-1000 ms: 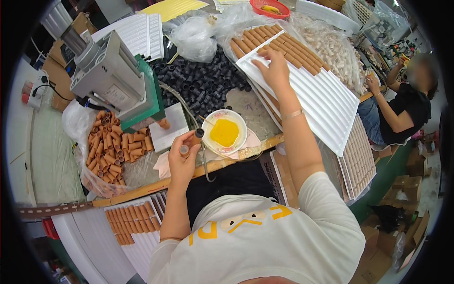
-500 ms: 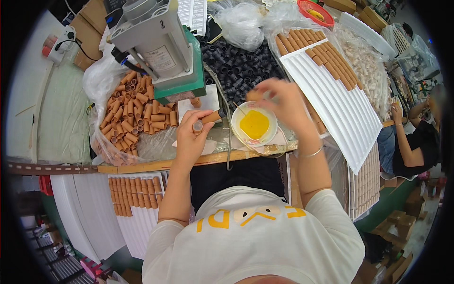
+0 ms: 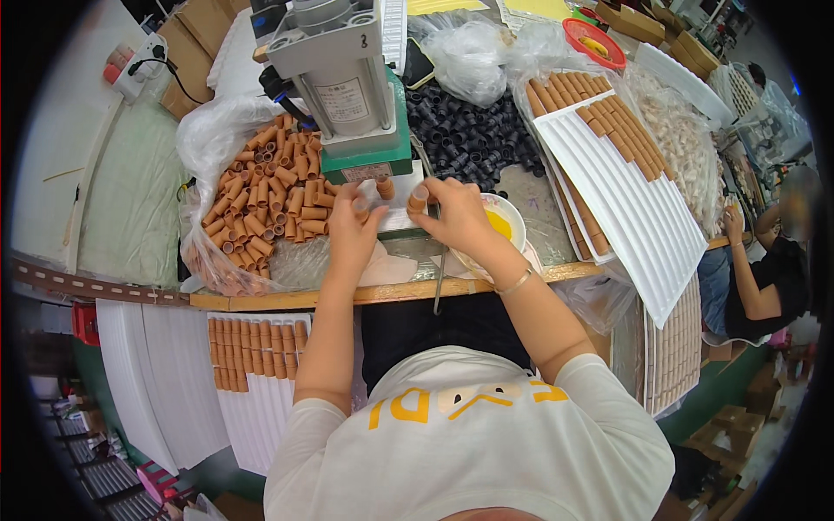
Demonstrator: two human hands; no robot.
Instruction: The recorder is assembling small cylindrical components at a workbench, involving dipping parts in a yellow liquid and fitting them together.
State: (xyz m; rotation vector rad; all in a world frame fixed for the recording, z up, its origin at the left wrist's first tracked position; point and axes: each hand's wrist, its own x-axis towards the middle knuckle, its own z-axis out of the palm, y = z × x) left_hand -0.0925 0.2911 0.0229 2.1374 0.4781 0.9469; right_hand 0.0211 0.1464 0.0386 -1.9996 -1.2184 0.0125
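Note:
My left hand pinches a short brown tube upright at the left front of the press's metal plate. Just right of it, my right hand has its fingers closed round another brown tube. Between the two hands, a third brown tube stands on the plate, under the green-and-grey press. A white bowl of yellow liquid is partly covered by my right hand and wrist.
Loose brown tubes are heaped on plastic at the left. Small black fittings lie behind the bowl. White ridged trays with tubes rest at the right; another tray sits below the wooden table edge. A co-worker is at far right.
My right hand has moved left from above the bowl to the press plate. My left hand has shifted forward to the plate; the black fitting seen on its tube no longer shows. The view has shifted slightly.

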